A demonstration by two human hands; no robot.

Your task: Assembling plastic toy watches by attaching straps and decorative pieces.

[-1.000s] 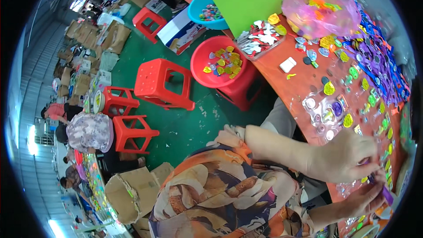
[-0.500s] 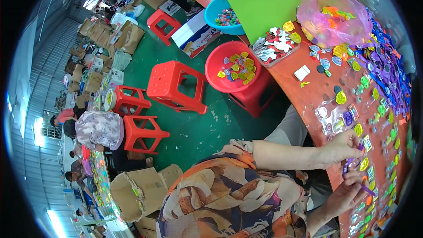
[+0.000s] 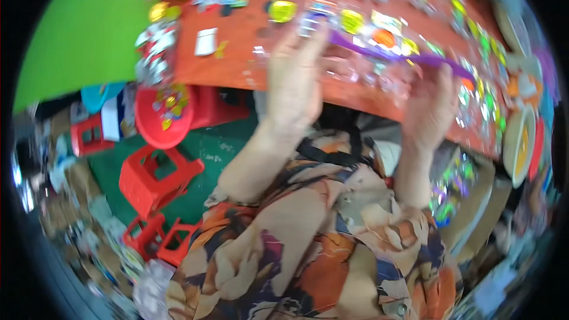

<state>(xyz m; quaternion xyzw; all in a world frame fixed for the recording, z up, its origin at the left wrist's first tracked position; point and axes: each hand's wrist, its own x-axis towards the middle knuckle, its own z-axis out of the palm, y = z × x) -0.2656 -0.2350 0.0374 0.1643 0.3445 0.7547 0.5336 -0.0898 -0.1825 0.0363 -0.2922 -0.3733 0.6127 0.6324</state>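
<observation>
A purple strap (image 3: 370, 52), slim and bent a little at its middle, is stretched across between my two hands above the red-brown table (image 3: 237, 74). My left hand (image 3: 296, 80) pinches its left end between thumb and fingers. The other end is in my right hand (image 3: 431, 104), with the thumb lying against it. Motion blur hides the strap's detail. Beyond my hands lie clear plastic pieces, yellow pieces (image 3: 352, 22) and an orange round piece (image 3: 384, 38). Close to my left fingers is a small printed card (image 3: 321, 6).
A tub of red and white pieces (image 3: 157, 53) and a white block (image 3: 205, 41) are on the left of the table. Below stand a red basin (image 3: 155, 120) holding yellow pieces and a red stool (image 3: 155, 184). A pale bowl (image 3: 518, 148) is at right; an open carton (image 3: 474, 201) sits beside me.
The view has swung round toward the table, bringing both hands to the upper middle. My hands are now farther apart, with the purple strap drawn out between them.
</observation>
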